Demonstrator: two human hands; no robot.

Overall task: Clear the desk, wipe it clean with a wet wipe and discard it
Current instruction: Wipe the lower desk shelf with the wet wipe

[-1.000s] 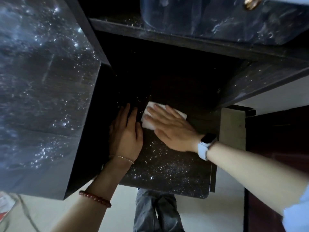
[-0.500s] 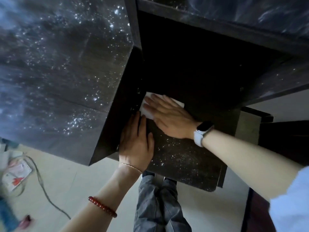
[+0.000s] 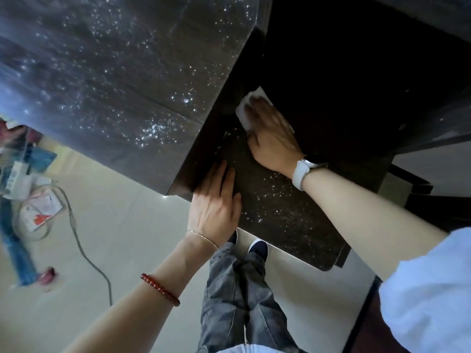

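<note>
On my feed the right hand (image 3: 274, 143) is flat, fingers straight, pressing the white folded wet wipe (image 3: 248, 110) onto the dark wood-grain pull-out shelf (image 3: 285, 215) tucked under the dusty dark worktop (image 3: 114, 80). The wipe sits at the shelf's far left corner, right against the side panel. The left hand (image 3: 216, 207) has a released grip too, palm down on the shelf's near left edge, holding nothing. There's a white smartwatch (image 3: 304, 171) on the right wrist and a red bead bracelet (image 3: 159, 289) on the left forearm. A grey cable (image 3: 84, 250) trails across the pale floor beside blurry clutter.
</note>
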